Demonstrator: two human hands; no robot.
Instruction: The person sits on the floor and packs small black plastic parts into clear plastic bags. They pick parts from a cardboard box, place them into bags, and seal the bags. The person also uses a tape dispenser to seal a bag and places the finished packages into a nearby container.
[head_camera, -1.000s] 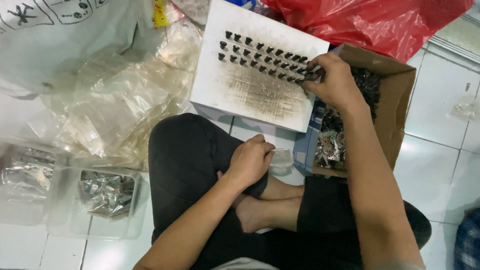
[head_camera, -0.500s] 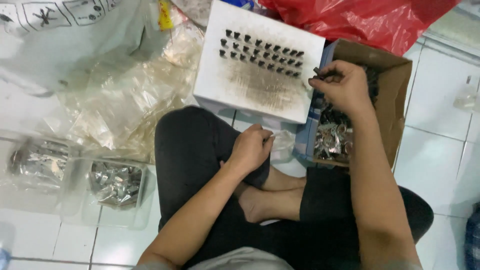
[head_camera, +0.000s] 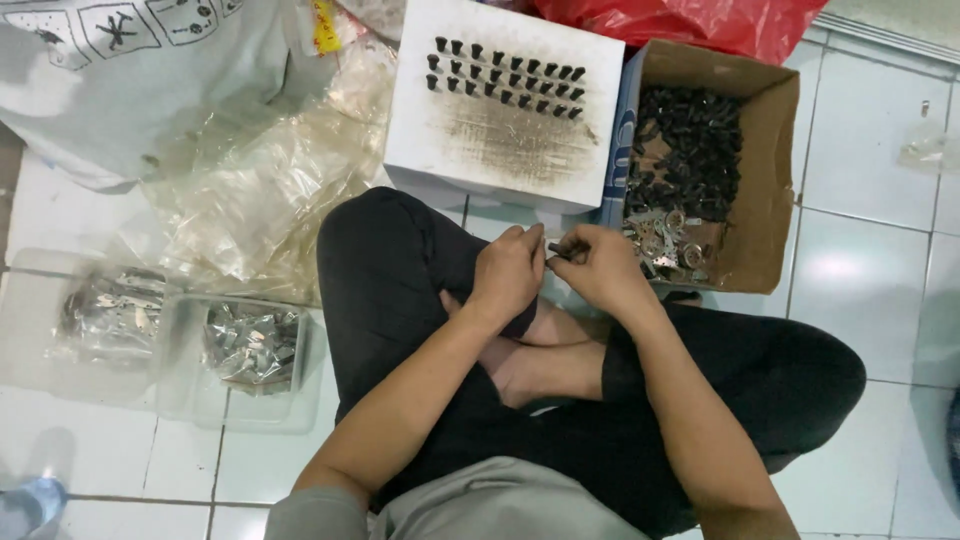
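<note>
Both hands meet just above the crossed legs, and between them sits one small dark part (head_camera: 560, 250). The right hand (head_camera: 600, 268) has its grip pinched closed on that part at the fingertips; the left hand (head_camera: 510, 272) is curled with its fingertips against the same part from the other side, though whether it truly clamps it or only steadies it cannot be told. The part is too small to make out its shape.

Just beyond the hands stands one white foam block (head_camera: 505, 150), its top smudged grey, with small black pegs (head_camera: 505, 75) stuck upright in two slanted rows, roughly ten or eleven in each. To the right of the block, touching it, is one open cardboard box (head_camera: 770, 180) holding a heap of black pieces (head_camera: 690, 140) at the far end and a smaller pile of silvery metal bits (head_camera: 665, 240) nearer the hands; neither heap can be counted.

On the tiled floor (head_camera: 860, 260) to the left lie crumpled clear plastic bags (head_camera: 250, 190), and nearer, two clear trays (head_camera: 250, 345) with shiny metal parts.
</note>
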